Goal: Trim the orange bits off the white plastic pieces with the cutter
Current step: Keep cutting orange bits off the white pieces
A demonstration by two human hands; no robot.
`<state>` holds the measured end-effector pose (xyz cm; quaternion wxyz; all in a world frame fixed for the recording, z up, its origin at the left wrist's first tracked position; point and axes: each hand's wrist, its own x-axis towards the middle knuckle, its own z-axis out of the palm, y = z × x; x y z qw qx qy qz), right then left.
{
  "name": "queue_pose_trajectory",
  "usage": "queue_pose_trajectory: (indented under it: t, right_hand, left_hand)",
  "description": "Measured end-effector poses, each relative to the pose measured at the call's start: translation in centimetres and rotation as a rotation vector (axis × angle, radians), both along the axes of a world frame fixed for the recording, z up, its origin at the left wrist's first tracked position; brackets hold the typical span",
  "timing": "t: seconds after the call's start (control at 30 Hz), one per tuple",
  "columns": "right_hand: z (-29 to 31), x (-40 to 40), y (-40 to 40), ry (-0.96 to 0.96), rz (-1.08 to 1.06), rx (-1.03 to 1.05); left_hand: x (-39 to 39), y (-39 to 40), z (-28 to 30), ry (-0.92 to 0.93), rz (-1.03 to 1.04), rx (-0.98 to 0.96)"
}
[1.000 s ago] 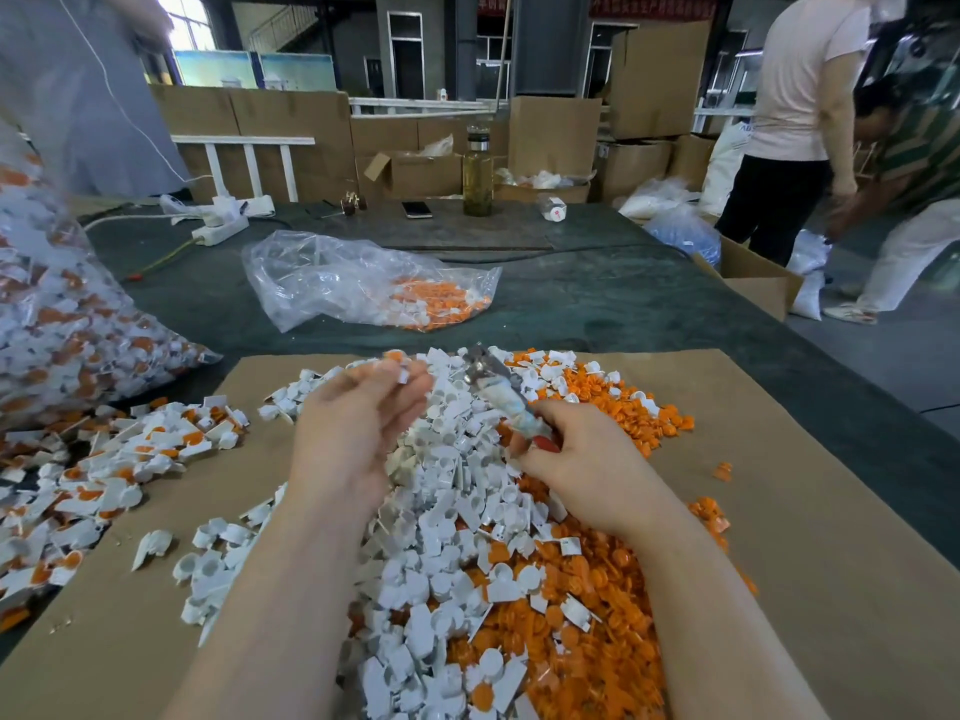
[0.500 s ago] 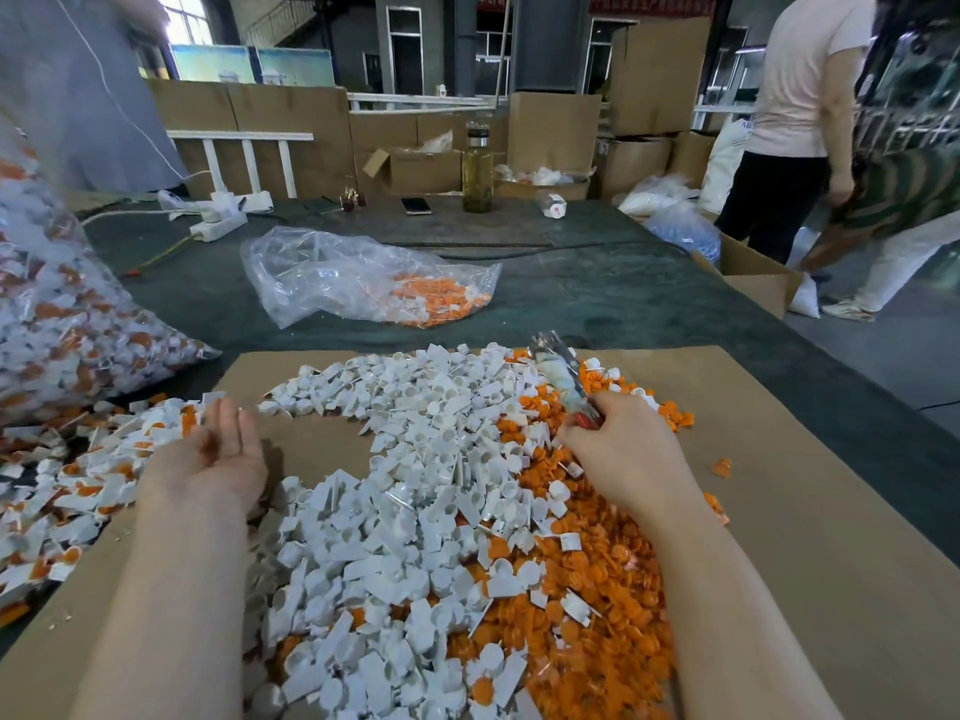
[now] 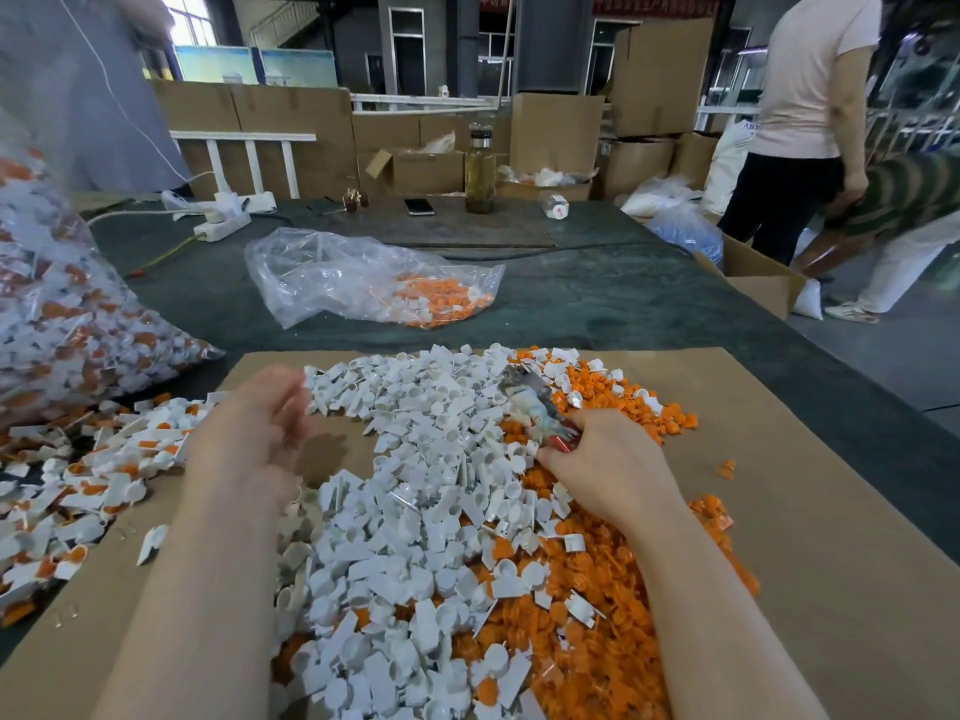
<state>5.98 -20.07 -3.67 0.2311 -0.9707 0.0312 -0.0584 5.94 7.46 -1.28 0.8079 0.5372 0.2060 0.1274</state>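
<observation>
Far left: a clear plastic sack [image 3: 67,324] stuffed with white-and-orange parts fills the left edge of the frame.
Lower left: untrimmed white pieces with orange bits [image 3: 88,485] lie scattered at the left edge of the brown cardboard sheet [image 3: 810,537].
Left hand: the left hand [image 3: 254,439] is motion-blurred, left of centre above the cardboard; whether its fingers are spread or pinching a piece cannot be told.
Upper centre: a crumpled clear bag [image 3: 363,278] with orange scraps inside lies on the dark green table cover [image 3: 597,298].
Centre: a heap of trimmed white plastic pieces [image 3: 415,537] runs from mid-frame to the bottom edge.
Cutter: the cutter [image 3: 540,407] sits right of centre, tip pointing to the upper left, over the heaps.
Right hand: the right hand [image 3: 608,465] has its fingers curled around the cutter's red handle.
Right of centre: a pile of orange offcuts [image 3: 613,615] lies beside the white heap, under the right forearm.
Upper right: two people stand beside cardboard boxes [image 3: 654,80].
</observation>
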Motion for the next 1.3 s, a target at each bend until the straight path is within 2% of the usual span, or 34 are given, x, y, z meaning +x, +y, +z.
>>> queue_pose_trajectory:
  t: [0.03,0.13,0.3,0.5,0.57,0.7,0.87,1.07,1.17,1.3]
  right_hand:
    - [-0.1,0.0,0.1,0.005,0.001,-0.019]
    - [-0.3,0.1,0.3,0.01,-0.013,-0.039]
    - [-0.4,0.2,0.3,0.007,-0.023,-0.008]
    - [0.2,0.0,0.1,-0.048,-0.125,0.067]
    - [0.3,-0.1,0.0,-0.063,-0.154,0.078]
    - [0.7,-0.2,-0.4,-0.058,-0.131,0.093]
    - [1.3,-0.7,-0.8,0.067,0.057,0.2]
    - [1.1,-1.0,0.1,0.101,0.145,0.017]
    - [1.0,-0.9,0.4,0.095,0.147,-0.007]
    - [1.0,-0.9,0.5,0.055,0.11,0.112]
  left_hand:
    - [0.3,-0.6,0.0,-0.005,-0.008,0.029]
    - [0.1,-2.7,0.5,0.035,-0.194,0.38]
    - [-0.2,-4.7,0.4,0.108,-0.39,0.826]
    - [-0.1,-5.1,0.2,0.261,-0.482,1.256]
    - [-0.1,-5.4,0.1,0.288,-0.537,1.334]
    - [0.0,-5.4,0.1,0.285,-0.512,1.315]
    - [0.0,-5.2,-0.1,0.271,-0.474,1.285]
    - [-0.2,-5.6,-0.1,0.172,-0.413,1.198]
    - [-0.3,-5.8,0.3,0.102,-0.404,1.003]
    - [-0.5,-5.9,1.2,0.048,-0.51,0.499]
